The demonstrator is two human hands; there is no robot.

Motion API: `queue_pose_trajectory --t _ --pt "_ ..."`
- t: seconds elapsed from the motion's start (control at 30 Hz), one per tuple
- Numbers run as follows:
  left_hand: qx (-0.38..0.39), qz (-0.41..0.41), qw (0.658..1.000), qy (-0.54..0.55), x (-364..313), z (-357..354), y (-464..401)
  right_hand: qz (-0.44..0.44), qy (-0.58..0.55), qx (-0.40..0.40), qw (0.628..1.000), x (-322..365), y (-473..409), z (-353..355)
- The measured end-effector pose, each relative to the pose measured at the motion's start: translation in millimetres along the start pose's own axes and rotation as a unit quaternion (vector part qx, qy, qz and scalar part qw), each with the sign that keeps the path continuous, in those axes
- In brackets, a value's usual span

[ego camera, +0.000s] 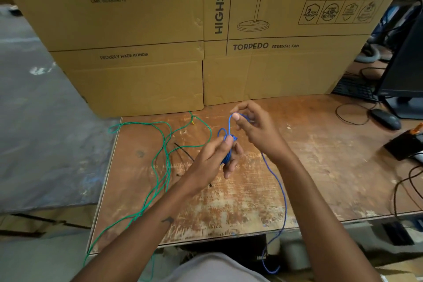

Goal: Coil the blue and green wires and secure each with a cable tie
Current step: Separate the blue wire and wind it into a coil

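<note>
While the left hand (219,155) grips the small coil of thin blue wire (227,144), anchoring it, the right hand (254,126) pinches the next loop above, free tail hanging below.

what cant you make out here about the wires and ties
Head view only:
- Blue wire: how many loops are wound, hidden inside the left hand.
- Its free end: runs off the table edge, lost in shadow.
- Green wire: cut off by the bottom edge.
- Cable ties: thin, partly behind the left hand; count unclear.
</note>
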State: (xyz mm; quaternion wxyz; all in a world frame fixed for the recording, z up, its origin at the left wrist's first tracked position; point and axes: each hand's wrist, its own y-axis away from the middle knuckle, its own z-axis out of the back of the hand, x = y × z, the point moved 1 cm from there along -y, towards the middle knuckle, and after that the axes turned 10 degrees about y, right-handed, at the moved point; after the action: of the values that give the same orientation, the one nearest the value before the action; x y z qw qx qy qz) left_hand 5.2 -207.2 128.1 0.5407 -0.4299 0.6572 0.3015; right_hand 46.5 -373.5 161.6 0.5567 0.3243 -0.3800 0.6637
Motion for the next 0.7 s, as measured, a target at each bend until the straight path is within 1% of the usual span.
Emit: queue_pose_trajectory --t 0.07,0.1,0.13,0.17,0.23,0.3,0.37,0.47,0.57,0.6,0.63,0.7 --pt "-0.009 -0.029 0.999 0.034 -6 -6 -1 -0.055 -0.112 -0.012 0.992 -10 6 -16" --pt "-0.008 -0.045 0.998 0.042 -9 -7 -1 -0.077 -0.147 -0.011 0.986 -15 12 -25" --pt "-0.007 -0.06 0.997 0.046 -12 -9 -2 -0.085 -0.164 -0.013 0.983 -15 21 -31" --pt "-0.01 -0.072 0.996 0.048 -16 -8 -3 -0.076 -0.156 -0.021 0.985 -15 29 -37" --pt "-0.025 -0.094 0.994 0.058 -22 -5 -6 -0.031 -0.076 -0.048 0.995 -10 46 -46" --pt "-0.049 -0.11 0.99 0.071 -28 0 -12 0.003 0.014 -0.038 0.999 -3 63 -58" --pt "-0.065 -0.127 0.987 0.079 -31 6 -19 0.004 0.072 -0.005 0.997 4 82 -68" --pt "-0.086 -0.151 0.984 0.036 -29 19 -31 -0.001 0.139 0.029 0.99 11 109 -71" --pt "-0.129 -0.149 0.98 0.006 -21 32 -41 0.026 0.212 0.119 0.97 25 128 -65" --pt "-0.143 -0.145 0.979 -0.005 -18 35 -42 0.032 0.221 0.136 0.965 31 131 -61" --pt "-0.148 -0.141 0.979 -0.019 -14 36 -43 0.035 0.221 0.129 0.966 39 132 -54" --pt "-0.13 -0.126 0.981 -0.067 -4 36 -41 0.037 0.226 0.066 0.971 54 129 -37"
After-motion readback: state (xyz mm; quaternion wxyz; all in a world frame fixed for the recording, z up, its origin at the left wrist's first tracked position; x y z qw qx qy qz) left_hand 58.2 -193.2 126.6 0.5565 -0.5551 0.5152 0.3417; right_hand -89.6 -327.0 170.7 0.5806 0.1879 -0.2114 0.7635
